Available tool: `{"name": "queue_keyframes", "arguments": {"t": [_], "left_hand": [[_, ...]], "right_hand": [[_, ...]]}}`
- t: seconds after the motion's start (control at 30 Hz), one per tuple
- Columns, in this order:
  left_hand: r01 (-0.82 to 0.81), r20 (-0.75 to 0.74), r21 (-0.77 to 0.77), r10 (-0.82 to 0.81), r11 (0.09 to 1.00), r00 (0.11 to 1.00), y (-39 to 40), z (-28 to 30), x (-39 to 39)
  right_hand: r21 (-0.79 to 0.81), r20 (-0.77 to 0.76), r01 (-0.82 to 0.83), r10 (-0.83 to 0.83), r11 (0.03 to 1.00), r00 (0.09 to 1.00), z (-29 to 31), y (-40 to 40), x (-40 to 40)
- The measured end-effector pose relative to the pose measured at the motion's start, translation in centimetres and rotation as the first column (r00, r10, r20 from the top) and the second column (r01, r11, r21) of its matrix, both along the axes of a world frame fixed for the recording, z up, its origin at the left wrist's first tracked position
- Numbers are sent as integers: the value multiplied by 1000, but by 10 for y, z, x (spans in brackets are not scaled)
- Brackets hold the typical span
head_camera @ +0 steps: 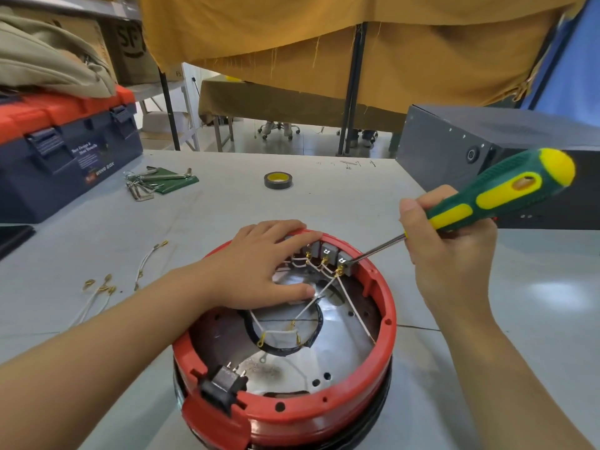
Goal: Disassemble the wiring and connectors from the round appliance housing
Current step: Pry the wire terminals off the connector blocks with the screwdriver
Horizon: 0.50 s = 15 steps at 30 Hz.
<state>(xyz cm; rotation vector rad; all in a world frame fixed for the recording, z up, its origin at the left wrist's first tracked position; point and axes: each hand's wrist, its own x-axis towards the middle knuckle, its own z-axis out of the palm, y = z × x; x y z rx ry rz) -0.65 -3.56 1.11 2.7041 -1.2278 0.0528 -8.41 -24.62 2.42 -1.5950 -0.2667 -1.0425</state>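
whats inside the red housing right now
Inside the red housing: white wires with gold terminals, grey connector blocks at the far wall, a shiny metal plate. The left hand covers the blocks further left.

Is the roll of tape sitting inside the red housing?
No. The tape lies on the table, well beyond the red housing and apart from it.
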Motion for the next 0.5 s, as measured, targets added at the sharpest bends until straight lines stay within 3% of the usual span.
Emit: {"name": "queue_keyframes", "arguments": {"t": [0.5], "left_hand": [[-13,20,6,13,1000,1000,-1,-3,1]], "right_hand": [[-182,87,17,-1,983,996,0,7,-4]]}}
